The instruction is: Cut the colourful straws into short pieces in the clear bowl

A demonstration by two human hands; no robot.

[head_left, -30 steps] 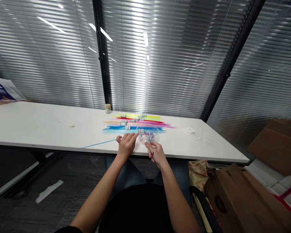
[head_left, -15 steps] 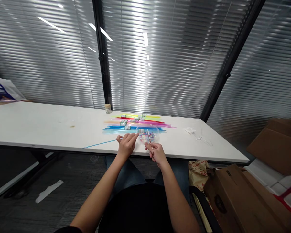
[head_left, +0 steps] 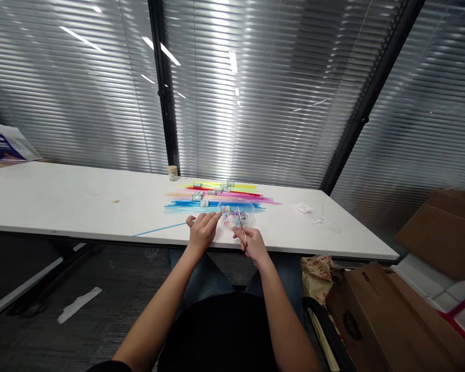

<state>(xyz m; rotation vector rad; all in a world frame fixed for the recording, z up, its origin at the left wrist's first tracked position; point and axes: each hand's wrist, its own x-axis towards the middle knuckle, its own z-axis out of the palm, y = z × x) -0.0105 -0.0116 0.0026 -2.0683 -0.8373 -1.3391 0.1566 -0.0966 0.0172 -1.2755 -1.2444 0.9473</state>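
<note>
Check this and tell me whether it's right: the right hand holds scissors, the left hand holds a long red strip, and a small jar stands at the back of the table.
The color is wrong: in the head view, the strip in the left hand is blue. The right hand does hold scissors, and the jar is as stated.

slanted blue straw (head_left: 158, 229); scissors (head_left: 241, 223) over clear bowl (head_left: 253, 212)

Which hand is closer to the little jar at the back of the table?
Left. The left hand is in front of the jar, slightly right; the right hand is farther right, holding scissors.
</note>
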